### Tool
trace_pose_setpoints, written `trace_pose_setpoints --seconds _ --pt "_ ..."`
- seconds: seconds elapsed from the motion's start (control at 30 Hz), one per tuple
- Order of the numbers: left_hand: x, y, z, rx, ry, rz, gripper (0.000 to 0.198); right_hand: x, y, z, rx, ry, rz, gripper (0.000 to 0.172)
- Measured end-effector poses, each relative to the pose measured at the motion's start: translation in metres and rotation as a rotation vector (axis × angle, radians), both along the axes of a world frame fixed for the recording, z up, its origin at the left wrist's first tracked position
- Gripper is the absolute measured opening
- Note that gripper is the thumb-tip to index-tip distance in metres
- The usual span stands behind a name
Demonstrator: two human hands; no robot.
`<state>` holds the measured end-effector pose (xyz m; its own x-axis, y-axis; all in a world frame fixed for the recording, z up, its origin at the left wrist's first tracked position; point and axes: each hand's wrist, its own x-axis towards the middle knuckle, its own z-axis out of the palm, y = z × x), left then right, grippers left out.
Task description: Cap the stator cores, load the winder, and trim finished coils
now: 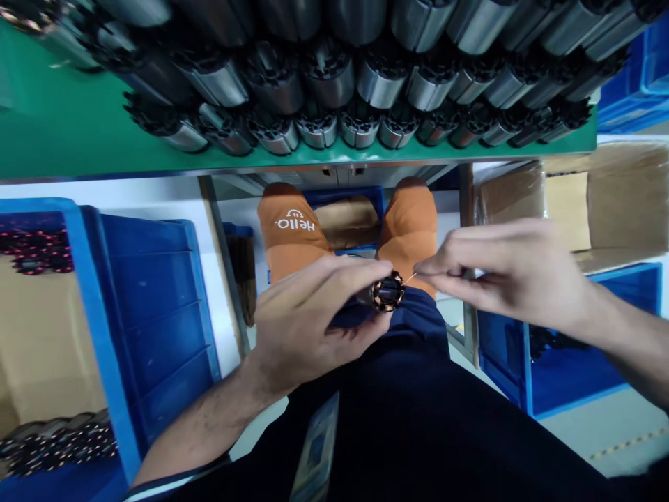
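Note:
My left hand (318,314) grips a motor stator (387,291) over my lap, thumb and fingers wrapped round its sides. The stator's open end faces the camera, with copper windings ringed inside a black rim. To its right, my right hand (491,272) pinches a thin copper wire (411,277) that runs from the edge of the stator. The right hand does not touch the stator itself and is slightly blurred.
Rows of similar stators (360,129) stand on the green table (63,132) ahead. Blue crates (151,300) with more parts are at the left. An open cardboard box (627,195) and another blue crate (580,390) lie to the right.

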<state>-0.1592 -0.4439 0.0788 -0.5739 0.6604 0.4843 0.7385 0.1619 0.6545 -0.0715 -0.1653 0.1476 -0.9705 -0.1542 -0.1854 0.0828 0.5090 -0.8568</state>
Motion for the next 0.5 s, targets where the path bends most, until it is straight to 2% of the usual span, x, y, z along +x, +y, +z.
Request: trace_pose_setpoints --seconds 0.07,0.1,0.17,0.27,0.3,0.4,0.5 --pt "0.001 0.000 0.001 0.038 -0.131 0.054 0.037 0.007 -0.002 0.012 0.283 0.263 -0.061 0.009" --pt "0.001 0.000 0.000 0.076 -0.148 0.087 0.037 0.010 -0.005 0.015 0.341 0.340 -0.115 0.022" --pt "0.000 0.002 -0.002 0.173 -0.074 0.163 0.033 0.015 -0.017 0.011 0.328 0.454 -0.223 0.052" --pt "-0.004 0.008 -0.005 0.301 0.108 0.287 0.010 0.015 -0.052 -0.013 0.197 0.655 -0.213 0.067" --pt "-0.006 0.010 -0.004 0.334 0.167 0.324 0.008 0.013 -0.066 -0.021 0.170 0.649 -0.220 0.069" --pt "-0.009 0.010 0.003 0.364 0.287 0.385 0.021 0.004 -0.099 -0.032 0.116 0.593 -0.268 0.059" --pt "-0.020 -0.005 0.010 0.344 0.312 0.300 0.008 -0.006 -0.103 -0.022 0.138 0.645 -0.213 0.041"
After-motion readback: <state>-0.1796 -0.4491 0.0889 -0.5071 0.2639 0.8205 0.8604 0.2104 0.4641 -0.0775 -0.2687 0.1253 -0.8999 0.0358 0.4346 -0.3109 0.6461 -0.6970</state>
